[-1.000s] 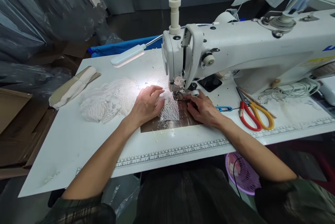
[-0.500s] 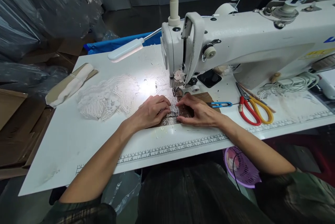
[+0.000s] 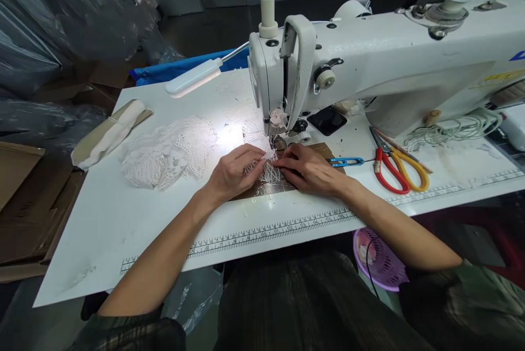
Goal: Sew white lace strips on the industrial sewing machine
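1. My left hand [image 3: 233, 171] and right hand [image 3: 307, 169] meet just in front of the sewing machine [image 3: 369, 66], fingers pinched narrow on the white lace piece [image 3: 268, 171].
2. That lace lies on the dark plate [image 3: 283, 187] set in the bench [image 3: 123, 220], just below the needle.
3. More lace [image 3: 164, 151] is heaped to my left; blue snips [image 3: 344, 162] and red and yellow scissors [image 3: 400, 168] lie to my right.
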`<state>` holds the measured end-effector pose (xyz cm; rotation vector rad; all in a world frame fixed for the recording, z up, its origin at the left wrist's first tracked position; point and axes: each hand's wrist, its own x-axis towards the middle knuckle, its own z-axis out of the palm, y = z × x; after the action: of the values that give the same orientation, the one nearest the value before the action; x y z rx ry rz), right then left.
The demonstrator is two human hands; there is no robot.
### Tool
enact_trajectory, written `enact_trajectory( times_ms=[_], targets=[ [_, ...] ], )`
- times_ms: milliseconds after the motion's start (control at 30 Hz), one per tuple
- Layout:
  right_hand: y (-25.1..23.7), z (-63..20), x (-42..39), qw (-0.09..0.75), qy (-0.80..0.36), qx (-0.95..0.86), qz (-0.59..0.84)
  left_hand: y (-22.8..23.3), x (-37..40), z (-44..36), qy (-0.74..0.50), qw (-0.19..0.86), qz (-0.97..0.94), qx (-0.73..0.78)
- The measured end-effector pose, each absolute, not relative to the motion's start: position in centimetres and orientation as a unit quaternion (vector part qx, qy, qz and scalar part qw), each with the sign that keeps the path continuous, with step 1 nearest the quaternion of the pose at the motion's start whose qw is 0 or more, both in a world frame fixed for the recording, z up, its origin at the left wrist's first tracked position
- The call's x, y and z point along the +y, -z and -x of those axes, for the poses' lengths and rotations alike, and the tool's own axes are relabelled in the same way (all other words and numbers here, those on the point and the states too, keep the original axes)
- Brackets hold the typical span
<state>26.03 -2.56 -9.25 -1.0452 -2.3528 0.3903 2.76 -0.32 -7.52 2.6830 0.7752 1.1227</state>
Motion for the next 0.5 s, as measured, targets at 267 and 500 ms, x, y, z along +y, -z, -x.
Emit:
enact_trajectory(
  times_ms=[267, 500],
  targets=[
    [9.0, -26.5, -2.5, 0.27, -0.189, -0.878, 0.347, 8.5, -0.2, -3.1, -0.32, 0.073, -0.919, 0.22],
    [9.9, -26.6, -2.1, 0.299, -0.16, -0.857, 0.389, 8.6, -0.3, -2.9, -0.281, 0.062, -0.933, 0.216]
  ],
)
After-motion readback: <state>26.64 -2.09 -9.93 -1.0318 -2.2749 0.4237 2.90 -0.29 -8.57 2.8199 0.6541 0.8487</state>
